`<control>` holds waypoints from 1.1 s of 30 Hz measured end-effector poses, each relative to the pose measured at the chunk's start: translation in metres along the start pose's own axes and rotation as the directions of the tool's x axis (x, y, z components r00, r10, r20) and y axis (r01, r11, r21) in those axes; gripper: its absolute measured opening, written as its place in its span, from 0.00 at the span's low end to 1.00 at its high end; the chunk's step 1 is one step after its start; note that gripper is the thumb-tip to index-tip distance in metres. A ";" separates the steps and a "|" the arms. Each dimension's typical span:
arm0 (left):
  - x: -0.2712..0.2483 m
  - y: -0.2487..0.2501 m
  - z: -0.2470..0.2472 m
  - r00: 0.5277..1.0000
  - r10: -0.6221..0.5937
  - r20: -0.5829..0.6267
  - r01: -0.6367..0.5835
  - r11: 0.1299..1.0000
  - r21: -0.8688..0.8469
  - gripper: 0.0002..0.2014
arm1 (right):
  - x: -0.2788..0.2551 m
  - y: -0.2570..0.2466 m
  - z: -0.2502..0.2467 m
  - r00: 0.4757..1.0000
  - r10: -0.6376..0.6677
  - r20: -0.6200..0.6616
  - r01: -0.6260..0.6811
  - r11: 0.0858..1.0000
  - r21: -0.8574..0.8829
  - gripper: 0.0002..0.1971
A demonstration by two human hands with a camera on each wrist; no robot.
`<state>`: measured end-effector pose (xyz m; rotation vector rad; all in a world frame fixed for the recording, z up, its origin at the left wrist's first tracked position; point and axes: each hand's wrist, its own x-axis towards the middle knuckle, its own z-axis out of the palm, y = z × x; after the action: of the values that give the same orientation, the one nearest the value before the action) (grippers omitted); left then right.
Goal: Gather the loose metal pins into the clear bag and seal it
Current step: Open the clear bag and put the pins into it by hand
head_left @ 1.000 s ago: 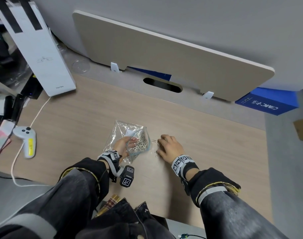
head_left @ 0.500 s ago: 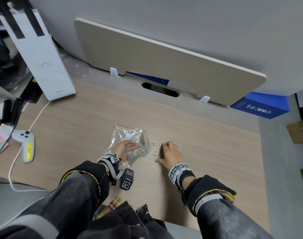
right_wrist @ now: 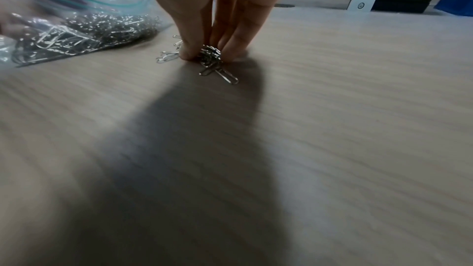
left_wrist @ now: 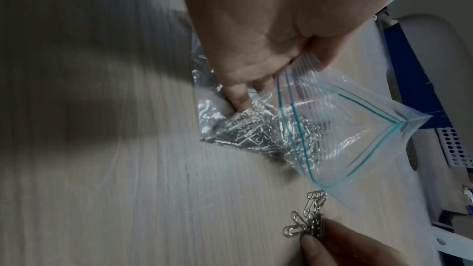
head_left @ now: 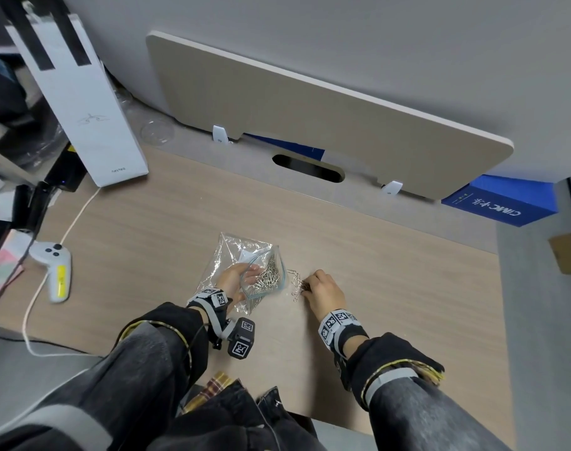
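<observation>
A clear zip bag (head_left: 245,271) with a teal seal strip lies on the wooden desk (head_left: 391,271), its mouth held apart and a heap of metal pins (head_left: 266,281) inside. My left hand (head_left: 233,279) grips the bag (left_wrist: 345,128) at its mouth, thumb on top, fingers inside. Just right of the mouth, my right hand (head_left: 323,289) pinches a small bunch of loose pins (right_wrist: 210,56) against the desk. A few loose pins (head_left: 295,281) stick out around the fingertips (right_wrist: 188,54), also seen as a cluster (left_wrist: 307,224) in the left wrist view.
A white game controller (head_left: 51,268) with a cable lies at the desk's left. A tall white paper bag (head_left: 79,102) stands at the back left. A beige panel (head_left: 326,125) leans behind the desk, with a blue box (head_left: 495,206) at the back right.
My right hand has slid left toward the bag, bunching the loose pins under its fingertips. My left hand has lifted the bag's mouth wider.
</observation>
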<state>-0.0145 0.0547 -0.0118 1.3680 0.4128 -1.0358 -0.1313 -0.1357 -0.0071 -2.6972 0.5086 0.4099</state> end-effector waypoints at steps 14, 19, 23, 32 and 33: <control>-0.003 0.001 0.001 1.000 -0.013 -0.013 0.013 1.000 0.007 0.11 | 0.014 -0.002 -0.013 0.989 0.150 -0.009 -0.148 0.983 0.107 0.09; -0.005 0.002 0.000 1.000 -0.015 -0.001 0.015 1.000 0.008 0.12 | 0.021 -0.014 -0.036 0.972 0.226 -0.071 -0.175 0.886 0.429 0.03; -0.004 0.003 0.001 1.000 -0.021 -0.011 0.021 1.000 -0.006 0.10 | 0.027 -0.056 -0.047 0.995 0.033 -0.091 0.010 0.902 0.432 0.02; -0.004 0.004 0.002 0.999 -0.027 -0.028 0.026 0.999 -0.026 0.09 | 0.024 -0.073 -0.050 0.993 -0.054 -0.102 0.084 0.944 0.318 0.07; -0.004 0.004 0.002 0.999 -0.027 -0.024 0.027 0.999 -0.020 0.08 | 0.023 -0.067 -0.054 0.991 -0.011 -0.133 0.058 0.934 0.353 0.08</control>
<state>-0.0145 0.0537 -0.0057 1.3616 0.4597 -1.0351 -0.0728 -0.1063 0.0534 -2.3839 0.5153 0.1166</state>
